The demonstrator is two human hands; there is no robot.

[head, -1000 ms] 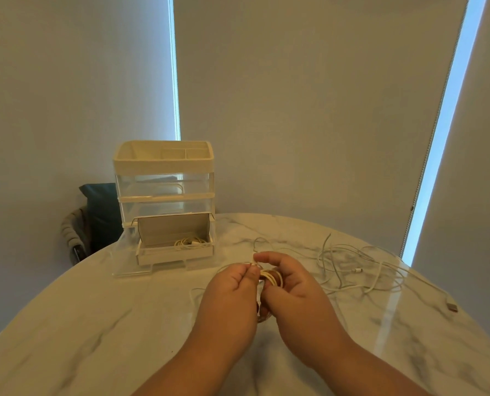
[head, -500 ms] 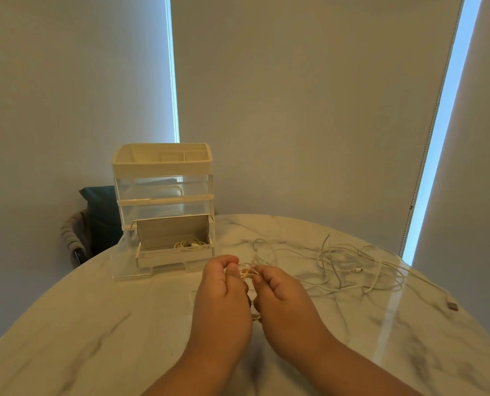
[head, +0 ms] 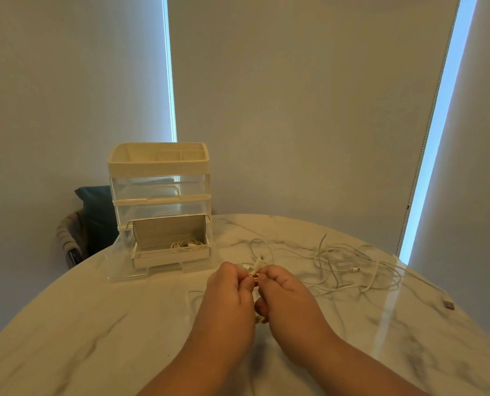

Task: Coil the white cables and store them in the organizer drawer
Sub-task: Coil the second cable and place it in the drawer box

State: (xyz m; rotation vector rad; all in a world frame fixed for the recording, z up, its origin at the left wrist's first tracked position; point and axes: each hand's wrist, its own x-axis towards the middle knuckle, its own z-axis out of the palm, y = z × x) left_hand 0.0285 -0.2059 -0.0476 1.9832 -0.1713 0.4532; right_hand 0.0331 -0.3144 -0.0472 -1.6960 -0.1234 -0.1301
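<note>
Left: organizer [head: 158, 167] w/ bottom drawer [head: 171, 257] open, one coiled cable [head: 186, 244] already inside. Centre: left hand [head: 229, 292] & right hand [head: 283, 295], fingers curled, pinch a small cable bundle [head: 253, 274] at the fingertips. Vs. 1 s ago its loops are tighter & the hands are nearer the drawer, so prob. almost ready to store. Right: loose cables [head: 352, 267] lie tangled on the table [head: 95, 324], not yet coiled.

Beneath the left hand [head: 226, 292] the table [head: 95, 338] looks like polished white marble, grey-veined and glossy. Beyond that hand the organizer [head: 158, 164] is clear shiny plastic with matt cream trays. Right of the right hand [head: 289, 298], loose cables [head: 352, 270] have smooth white sheathing.
</note>
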